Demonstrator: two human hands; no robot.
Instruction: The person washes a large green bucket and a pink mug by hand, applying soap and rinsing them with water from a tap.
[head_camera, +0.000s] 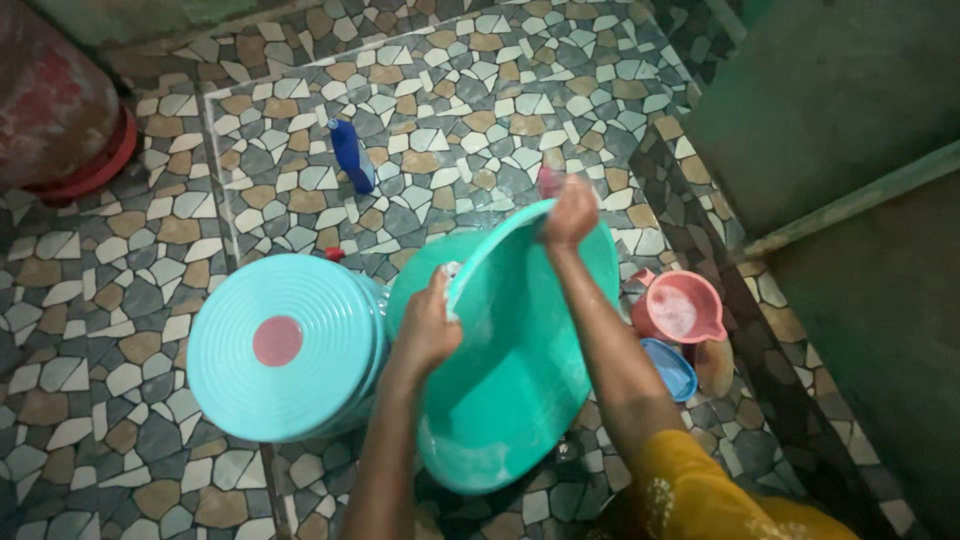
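The left hand (428, 330) gripped the tilted teal basin's (520, 370) left rim, fingers clamped; the right hand (570, 212) clutched its far rim.

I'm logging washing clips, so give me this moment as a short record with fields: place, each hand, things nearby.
place: mosaic tile floor
left hand: grips the rim of a tilted teal basin, something pale under the fingers
right hand: holds the basin's far rim
beside basin: round teal lid, pink mug, blue bottle
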